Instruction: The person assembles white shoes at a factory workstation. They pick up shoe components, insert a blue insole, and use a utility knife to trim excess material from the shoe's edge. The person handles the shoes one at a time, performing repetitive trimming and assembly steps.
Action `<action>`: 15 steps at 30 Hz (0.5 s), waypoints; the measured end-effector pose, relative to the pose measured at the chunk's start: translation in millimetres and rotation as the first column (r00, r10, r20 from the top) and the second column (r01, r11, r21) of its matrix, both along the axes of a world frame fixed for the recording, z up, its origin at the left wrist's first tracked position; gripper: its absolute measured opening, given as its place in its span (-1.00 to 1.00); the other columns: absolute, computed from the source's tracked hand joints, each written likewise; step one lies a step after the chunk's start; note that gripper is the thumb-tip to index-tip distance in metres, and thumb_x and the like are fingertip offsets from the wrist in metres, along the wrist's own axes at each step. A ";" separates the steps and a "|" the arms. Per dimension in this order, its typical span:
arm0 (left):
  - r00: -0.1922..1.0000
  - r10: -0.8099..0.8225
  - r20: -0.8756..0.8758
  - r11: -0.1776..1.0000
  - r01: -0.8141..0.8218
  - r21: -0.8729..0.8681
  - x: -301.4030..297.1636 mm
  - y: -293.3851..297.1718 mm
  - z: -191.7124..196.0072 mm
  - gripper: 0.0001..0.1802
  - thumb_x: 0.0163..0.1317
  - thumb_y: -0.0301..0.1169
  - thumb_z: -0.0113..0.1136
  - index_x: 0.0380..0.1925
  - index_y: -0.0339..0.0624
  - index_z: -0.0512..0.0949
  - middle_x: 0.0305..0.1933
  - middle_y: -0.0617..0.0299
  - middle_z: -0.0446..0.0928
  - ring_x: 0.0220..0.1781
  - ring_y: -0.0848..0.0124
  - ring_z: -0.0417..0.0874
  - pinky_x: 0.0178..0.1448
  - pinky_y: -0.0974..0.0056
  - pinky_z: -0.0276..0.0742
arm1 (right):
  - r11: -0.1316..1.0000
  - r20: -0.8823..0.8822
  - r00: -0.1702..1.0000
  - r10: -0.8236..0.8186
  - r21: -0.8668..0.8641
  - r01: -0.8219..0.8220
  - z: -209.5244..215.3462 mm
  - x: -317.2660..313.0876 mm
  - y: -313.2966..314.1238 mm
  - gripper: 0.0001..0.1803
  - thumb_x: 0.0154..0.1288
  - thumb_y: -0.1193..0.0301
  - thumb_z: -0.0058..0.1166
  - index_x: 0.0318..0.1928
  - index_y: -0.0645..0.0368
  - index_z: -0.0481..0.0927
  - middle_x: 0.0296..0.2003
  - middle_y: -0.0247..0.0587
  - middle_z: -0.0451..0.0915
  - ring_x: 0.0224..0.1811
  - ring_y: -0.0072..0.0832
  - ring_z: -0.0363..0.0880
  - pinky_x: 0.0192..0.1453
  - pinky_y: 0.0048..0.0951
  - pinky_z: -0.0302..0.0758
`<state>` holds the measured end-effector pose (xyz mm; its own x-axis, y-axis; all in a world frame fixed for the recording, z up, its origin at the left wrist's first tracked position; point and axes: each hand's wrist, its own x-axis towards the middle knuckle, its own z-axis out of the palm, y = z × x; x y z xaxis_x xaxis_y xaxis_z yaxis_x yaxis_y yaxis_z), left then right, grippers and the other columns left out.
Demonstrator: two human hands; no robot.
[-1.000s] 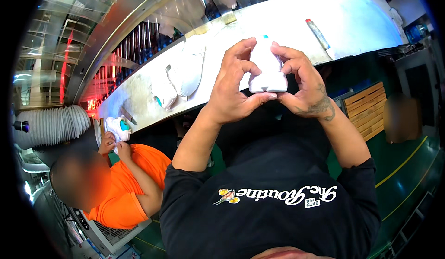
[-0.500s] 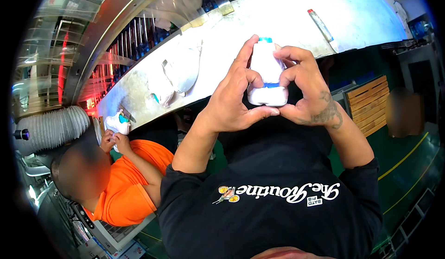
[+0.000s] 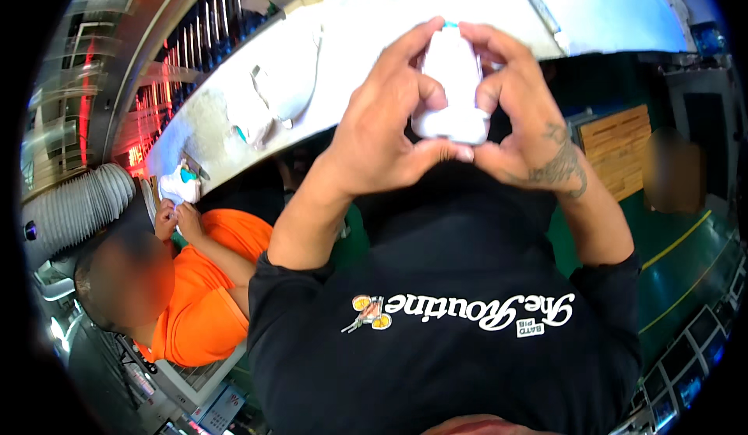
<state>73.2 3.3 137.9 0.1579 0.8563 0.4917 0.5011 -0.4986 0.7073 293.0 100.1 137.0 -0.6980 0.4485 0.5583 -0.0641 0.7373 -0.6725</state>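
I see both of my hands raised in front of my chest, clasped around one small white plastic part (image 3: 450, 84). My left hand (image 3: 386, 135) wraps its left side: the fingers curl over the top and the thumb runs underneath, its tip pressed against the part's rounded lower edge. My right hand (image 3: 523, 123) mirrors it on the other side, fingers arched over the upper end and thumb tucked below, so both hands are closed on the part and their thumbs nearly meet under it. The part is upright, narrower at the top, where a bit of teal shows between my fingertips, and wider at the rounded base. It is held in the air, above the near edge of the long white worktop (image 3: 600, 14) that runs across the upper half of the view.

On the worktop to the left lie more white pieces (image 3: 269, 104), loosely grouped, one with a teal spot. A slim pen-like tool (image 3: 538, 3) lies near the far right of the worktop.

At lower left a person in an orange shirt (image 3: 206, 310) sits at the worktop's end, both hands on another white and teal piece (image 3: 181, 186). A grey ribbed duct (image 3: 74, 213) lies just beyond them. A wooden pallet (image 3: 615, 151) stands on the green floor to my right.
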 end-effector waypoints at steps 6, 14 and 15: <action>0.994 0.050 0.098 0.996 -0.058 0.074 9.9 -3.9 -17.4 -0.33 -0.12 -0.30 0.88 -0.14 -0.18 0.54 0.57 -0.48 0.44 0.48 -0.20 0.67 0.45 0.04 0.66 | 0.999 -0.051 0.999 0.012 -0.042 -0.014 -8.8 5.4 -2.6 -0.47 0.04 0.52 0.64 -0.09 0.20 0.51 0.50 0.21 0.48 0.48 0.02 0.59 0.53 -0.16 0.59; 0.948 0.113 0.296 0.990 -0.132 0.043 19.3 -8.5 -28.1 -0.36 -0.06 -0.31 0.87 -0.12 -0.19 0.56 0.52 -0.52 0.47 0.51 -0.21 0.65 0.44 0.02 0.68 | 0.990 -0.013 1.000 0.014 -0.139 -0.016 -15.3 13.6 -2.5 -0.48 0.12 0.54 0.65 0.01 0.28 0.57 0.52 0.16 0.49 0.50 -0.21 0.59 0.56 -0.19 0.57; 0.949 0.107 0.297 0.990 -0.128 0.053 19.6 -9.6 -28.4 -0.37 -0.05 -0.32 0.86 -0.11 -0.19 0.57 0.52 -0.53 0.47 0.51 -0.23 0.65 0.44 0.00 0.68 | 0.988 0.006 1.000 0.005 -0.152 -0.004 -15.2 15.2 -3.7 -0.46 0.12 0.56 0.65 0.04 0.29 0.58 0.52 0.14 0.50 0.51 -0.22 0.59 0.56 -0.20 0.57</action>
<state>92.8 -6.3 109.5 -0.1019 0.8212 0.5615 0.3352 -0.5031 0.7966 308.2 96.4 121.7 -0.7035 0.5247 0.4794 -0.0621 0.6265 -0.7770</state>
